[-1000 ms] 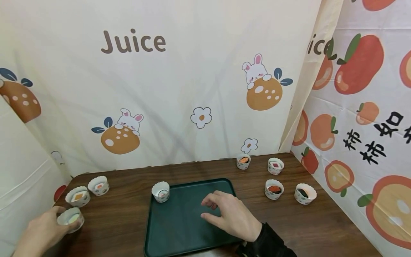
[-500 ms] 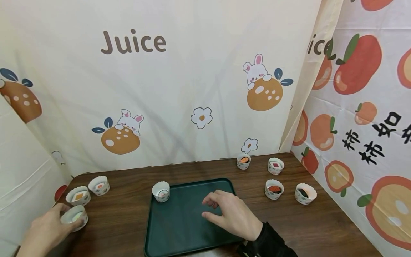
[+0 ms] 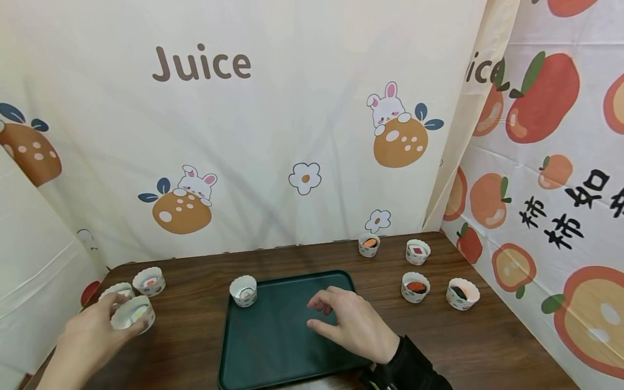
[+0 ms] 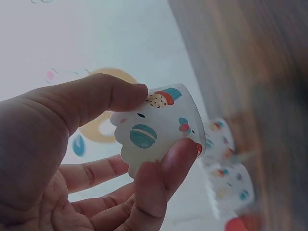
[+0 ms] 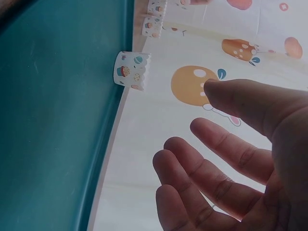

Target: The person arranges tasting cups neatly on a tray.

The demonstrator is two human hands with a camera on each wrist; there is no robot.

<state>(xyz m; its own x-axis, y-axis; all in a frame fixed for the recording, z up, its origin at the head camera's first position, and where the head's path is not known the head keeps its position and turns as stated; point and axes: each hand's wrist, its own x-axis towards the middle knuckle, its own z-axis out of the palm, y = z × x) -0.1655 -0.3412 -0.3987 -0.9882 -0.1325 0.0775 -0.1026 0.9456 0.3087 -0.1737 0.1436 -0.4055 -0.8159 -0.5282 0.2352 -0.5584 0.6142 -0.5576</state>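
On my feed, a dark brown wood-grain surface runs back to a cream cloth wall, gently creased, with faint diagonal shadows. I can read "Juice" lettering high on it, above printed rabbits leaning over orange fruits and a white flower. To my right, a white cloth carries red and orange fruit prints and black characters. A pale cloth closes the left side. The light looks soft to me.

Smooth paper cup, wood-grained table
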